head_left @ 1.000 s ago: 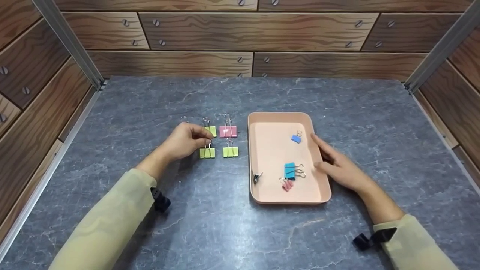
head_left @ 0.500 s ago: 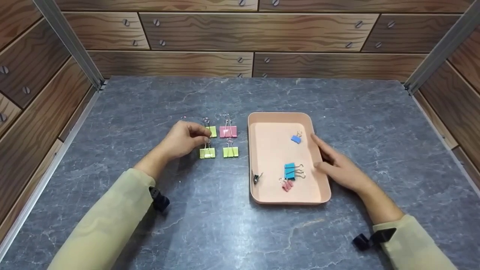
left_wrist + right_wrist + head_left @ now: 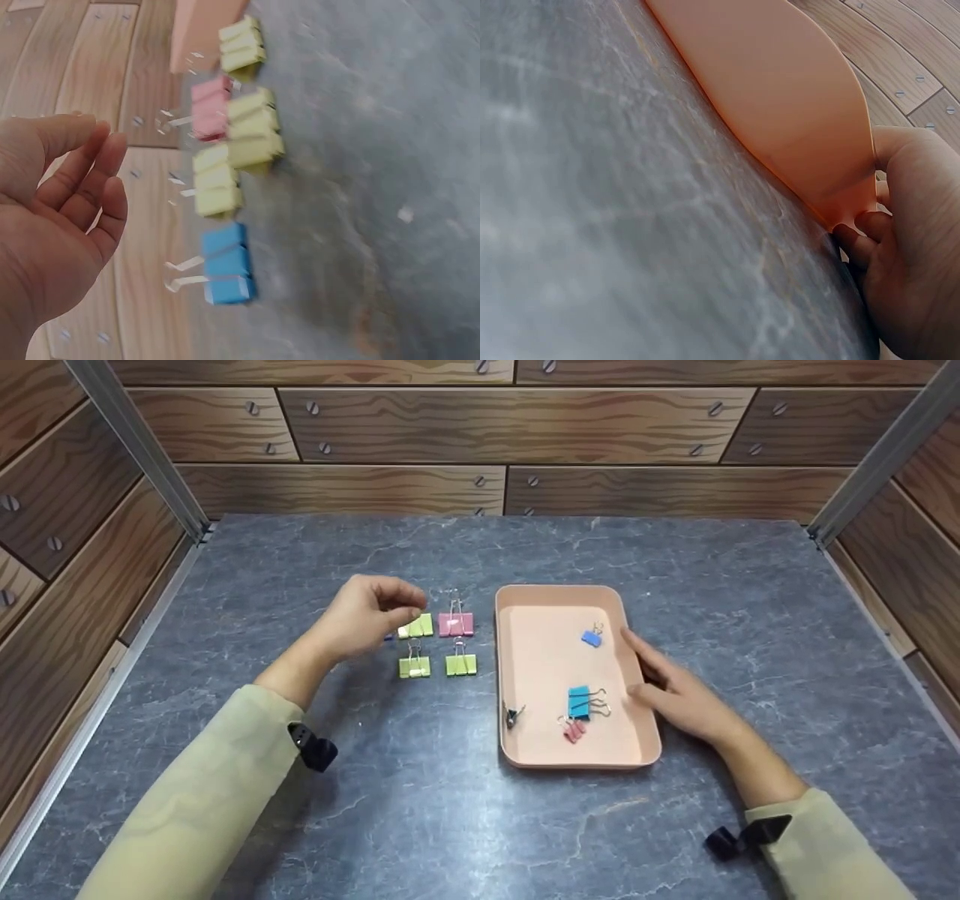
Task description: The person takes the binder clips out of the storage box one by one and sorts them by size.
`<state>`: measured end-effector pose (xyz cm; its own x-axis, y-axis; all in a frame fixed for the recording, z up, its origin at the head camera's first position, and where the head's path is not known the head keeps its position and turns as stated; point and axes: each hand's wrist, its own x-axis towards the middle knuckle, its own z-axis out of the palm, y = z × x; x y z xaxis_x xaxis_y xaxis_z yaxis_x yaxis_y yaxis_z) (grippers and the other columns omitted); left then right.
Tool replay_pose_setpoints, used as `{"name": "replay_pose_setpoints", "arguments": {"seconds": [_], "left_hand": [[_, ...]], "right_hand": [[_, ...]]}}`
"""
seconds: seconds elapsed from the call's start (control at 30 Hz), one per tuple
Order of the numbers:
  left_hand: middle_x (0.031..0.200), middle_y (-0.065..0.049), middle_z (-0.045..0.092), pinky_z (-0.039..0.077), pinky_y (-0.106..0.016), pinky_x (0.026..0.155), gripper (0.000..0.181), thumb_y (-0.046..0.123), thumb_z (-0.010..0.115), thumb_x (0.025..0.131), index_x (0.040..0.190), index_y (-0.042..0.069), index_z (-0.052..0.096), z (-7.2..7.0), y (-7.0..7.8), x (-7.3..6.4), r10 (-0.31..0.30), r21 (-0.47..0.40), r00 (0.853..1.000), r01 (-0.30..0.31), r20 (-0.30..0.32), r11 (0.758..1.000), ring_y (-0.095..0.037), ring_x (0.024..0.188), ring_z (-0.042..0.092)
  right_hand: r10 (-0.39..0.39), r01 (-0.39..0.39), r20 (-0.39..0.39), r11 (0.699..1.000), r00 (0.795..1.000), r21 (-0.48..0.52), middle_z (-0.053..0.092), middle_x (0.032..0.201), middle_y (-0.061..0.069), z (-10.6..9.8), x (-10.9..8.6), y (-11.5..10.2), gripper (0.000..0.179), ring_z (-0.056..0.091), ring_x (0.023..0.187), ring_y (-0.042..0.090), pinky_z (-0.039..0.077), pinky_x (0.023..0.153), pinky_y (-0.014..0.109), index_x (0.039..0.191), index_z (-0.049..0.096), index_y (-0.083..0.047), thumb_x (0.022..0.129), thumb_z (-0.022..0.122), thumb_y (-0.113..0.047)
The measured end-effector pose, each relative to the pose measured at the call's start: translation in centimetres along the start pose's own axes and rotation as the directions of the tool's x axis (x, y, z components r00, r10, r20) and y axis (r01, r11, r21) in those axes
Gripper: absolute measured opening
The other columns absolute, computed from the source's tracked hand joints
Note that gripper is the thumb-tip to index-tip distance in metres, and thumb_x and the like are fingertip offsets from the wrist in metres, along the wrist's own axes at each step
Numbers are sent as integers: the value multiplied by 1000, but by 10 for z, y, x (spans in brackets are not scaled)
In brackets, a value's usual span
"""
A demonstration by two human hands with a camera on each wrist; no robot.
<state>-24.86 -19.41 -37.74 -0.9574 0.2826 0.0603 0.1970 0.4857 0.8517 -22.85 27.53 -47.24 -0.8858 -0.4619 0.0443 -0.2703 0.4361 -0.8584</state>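
In the head view my left hand (image 3: 371, 615) hovers over the left end of a group of binder clips, fingers loosely bent. The left wrist view shows no object in it. Below are a yellow-green binder clip (image 3: 415, 667), another yellow-green binder clip (image 3: 461, 664), a third one (image 3: 417, 625) partly covered by the fingers, and a pink binder clip (image 3: 456, 624). A blue binder clip (image 3: 229, 264) stands at the row's end, mostly hidden in the head view. My right hand (image 3: 686, 697) holds the right wall of a peach tray (image 3: 581, 761), thumb over the rim.
Inside the tray lie a small blue clip (image 3: 592, 638), a larger teal clip (image 3: 580, 702), a small pink clip (image 3: 574, 730) and a dark clip (image 3: 511, 717) by the left wall. Wood-patterned panels (image 3: 517, 424) enclose the grey marbled table (image 3: 420, 810).
My left hand has lifted up and away from the clips, uncovering more of the upper yellow-green one and a bit of blue. My right hand and the tray have stayed in place.
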Motion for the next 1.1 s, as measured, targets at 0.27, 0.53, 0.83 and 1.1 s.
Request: {"name": "replay_pose_setpoints", "arguments": {"seconds": [0.27,0.53,0.83,1.1], "left_hand": [[113,-9,77,59,-34,88,19,6,71,101,120,4,78,16,40,13,128,-19,988,-127,87,992,-20,99,71],[115,-9,78,61,-31,81,23,3,72,100,122,5,77,57,71,29,230,-44,953,-225,199,973,-19,94,73],[118,-15,77,58,-26,93,24,2,72,100,124,-1,75,114,79,45,304,-119,893,-280,333,953,-15,104,73],[116,-12,77,56,-23,95,26,0,72,99,126,-1,75,147,73,51,298,-164,857,-251,421,954,-13,105,72]], "right_hand": [[-6,6,1,1000,1000,10,21,174,18,0,0,1,76,26,156,38,26,112,8,170,23,-18,106,62,-9],[1,-1,11,1000,1000,25,20,174,16,0,0,0,76,26,156,37,27,112,8,170,23,-21,106,62,-9],[0,0,2,1000,1000,-1,22,173,17,-1,-1,-1,77,29,155,38,27,112,9,170,24,-22,105,63,-10],[8,-8,6,1000,1000,3,25,172,17,-1,-1,0,78,31,155,37,29,112,11,170,23,-25,105,64,-12]]}}
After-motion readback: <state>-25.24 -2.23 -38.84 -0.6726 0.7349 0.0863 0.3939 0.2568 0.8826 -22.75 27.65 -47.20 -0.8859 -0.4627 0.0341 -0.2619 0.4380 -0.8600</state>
